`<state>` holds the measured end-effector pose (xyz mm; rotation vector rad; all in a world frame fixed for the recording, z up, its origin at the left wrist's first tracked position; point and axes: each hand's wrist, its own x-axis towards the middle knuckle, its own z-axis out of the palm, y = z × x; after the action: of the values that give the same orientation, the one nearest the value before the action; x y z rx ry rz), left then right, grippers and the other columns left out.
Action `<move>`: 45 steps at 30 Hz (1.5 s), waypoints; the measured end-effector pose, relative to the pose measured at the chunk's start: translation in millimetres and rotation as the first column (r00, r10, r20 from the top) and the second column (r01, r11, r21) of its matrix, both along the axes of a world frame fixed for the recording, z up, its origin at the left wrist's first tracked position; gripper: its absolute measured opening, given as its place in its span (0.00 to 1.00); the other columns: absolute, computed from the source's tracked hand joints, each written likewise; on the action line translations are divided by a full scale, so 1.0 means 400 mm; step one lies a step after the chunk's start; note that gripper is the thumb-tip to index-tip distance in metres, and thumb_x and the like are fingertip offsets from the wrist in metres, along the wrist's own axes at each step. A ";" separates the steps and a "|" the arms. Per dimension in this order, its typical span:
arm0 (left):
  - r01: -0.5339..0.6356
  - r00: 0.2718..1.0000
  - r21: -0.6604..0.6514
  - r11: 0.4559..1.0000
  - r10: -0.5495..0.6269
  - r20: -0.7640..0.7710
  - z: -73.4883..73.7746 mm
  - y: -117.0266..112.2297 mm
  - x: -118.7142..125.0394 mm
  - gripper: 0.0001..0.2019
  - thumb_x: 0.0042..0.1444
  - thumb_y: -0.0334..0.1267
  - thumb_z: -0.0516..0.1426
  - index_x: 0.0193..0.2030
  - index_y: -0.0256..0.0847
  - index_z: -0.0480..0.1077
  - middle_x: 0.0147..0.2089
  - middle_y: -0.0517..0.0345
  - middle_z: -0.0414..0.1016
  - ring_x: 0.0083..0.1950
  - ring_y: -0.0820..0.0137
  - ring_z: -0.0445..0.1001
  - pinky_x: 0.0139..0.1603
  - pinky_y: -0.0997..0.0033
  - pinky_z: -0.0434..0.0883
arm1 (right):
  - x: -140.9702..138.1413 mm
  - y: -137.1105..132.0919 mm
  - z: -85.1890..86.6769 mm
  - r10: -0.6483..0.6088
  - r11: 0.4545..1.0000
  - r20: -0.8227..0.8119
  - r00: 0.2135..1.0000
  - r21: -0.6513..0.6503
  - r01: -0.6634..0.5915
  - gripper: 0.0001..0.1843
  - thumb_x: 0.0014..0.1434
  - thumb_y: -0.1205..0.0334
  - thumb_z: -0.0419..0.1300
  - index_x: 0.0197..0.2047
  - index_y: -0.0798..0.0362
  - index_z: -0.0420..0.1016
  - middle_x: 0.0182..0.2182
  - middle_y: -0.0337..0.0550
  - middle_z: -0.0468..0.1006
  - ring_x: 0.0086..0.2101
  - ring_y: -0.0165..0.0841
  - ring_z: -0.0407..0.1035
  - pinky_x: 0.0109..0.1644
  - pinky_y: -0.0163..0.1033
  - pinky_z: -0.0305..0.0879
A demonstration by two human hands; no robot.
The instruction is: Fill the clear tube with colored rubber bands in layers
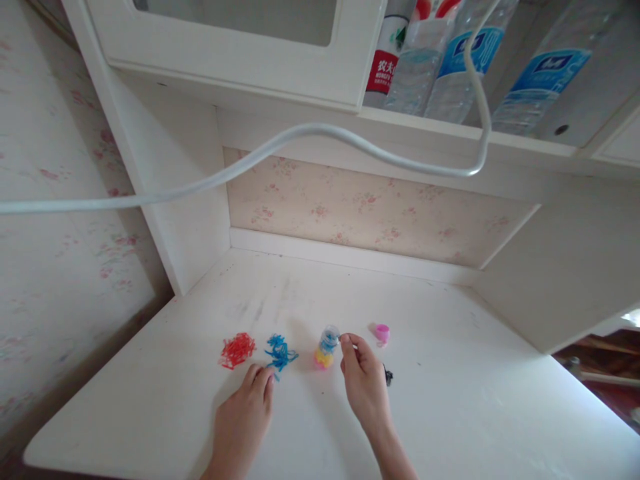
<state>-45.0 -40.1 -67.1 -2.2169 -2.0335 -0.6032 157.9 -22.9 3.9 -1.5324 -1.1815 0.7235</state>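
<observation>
My left hand [247, 413] lies flat on the white desk [450, 413], its fingertips touching a small heap of blue rubber bands [280, 351]. A heap of red rubber bands [237, 349] lies just left of the blue one. My right hand [363, 383] pinches something tiny and pale at the mouth of a small clear container [327, 347], which lies on its side with yellow and pink bands inside. Its pink lid [382, 333] sits to the right. A few dark bands [389, 377] lie beside my right hand.
A white cable [310, 130] hangs across the view above the desk. Overhead, a shelf holds several water bottles [450, 60] beside a closed cabinet door [235, 40]. Side panels wall the desk on the left and right; floral wallpaper [370, 213] backs it.
</observation>
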 end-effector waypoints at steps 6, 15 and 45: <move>0.005 0.998 -0.016 1.000 -0.004 0.066 0.002 -0.009 -0.005 0.11 0.63 0.36 0.48 0.43 0.48 0.71 0.41 0.61 0.77 0.31 0.72 0.77 0.24 0.76 0.64 | 0.015 0.021 0.046 0.013 0.999 0.149 0.989 0.048 -0.021 0.24 0.61 0.43 0.51 0.39 0.56 0.77 0.17 0.34 0.65 0.18 0.27 0.55 0.21 0.31 0.47; 0.022 0.994 0.022 1.000 -0.024 0.106 0.001 -0.001 -0.009 0.12 0.63 0.36 0.47 0.38 0.44 0.71 0.38 0.58 0.76 0.33 0.72 0.77 0.27 0.76 0.67 | 0.032 0.025 0.050 0.033 0.997 0.283 0.958 0.063 -0.053 0.23 0.61 0.44 0.53 0.38 0.54 0.80 0.16 0.33 0.64 0.18 0.26 0.53 0.22 0.32 0.48; 0.042 0.999 -0.079 0.996 -0.045 -0.030 0.021 -0.005 0.000 0.14 0.65 0.31 0.42 0.38 0.41 0.68 0.40 0.54 0.72 0.36 0.71 0.76 0.30 0.75 0.70 | -0.086 -0.153 -0.152 0.365 0.929 0.458 0.811 -0.122 -0.350 0.18 0.65 0.54 0.48 0.33 0.47 0.77 0.20 0.37 0.76 0.20 0.29 0.70 0.25 0.29 0.53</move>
<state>-45.1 -42.0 -58.6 -2.3042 -2.0327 -0.4966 123.4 -84.2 -57.0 -1.5789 -1.8761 0.6235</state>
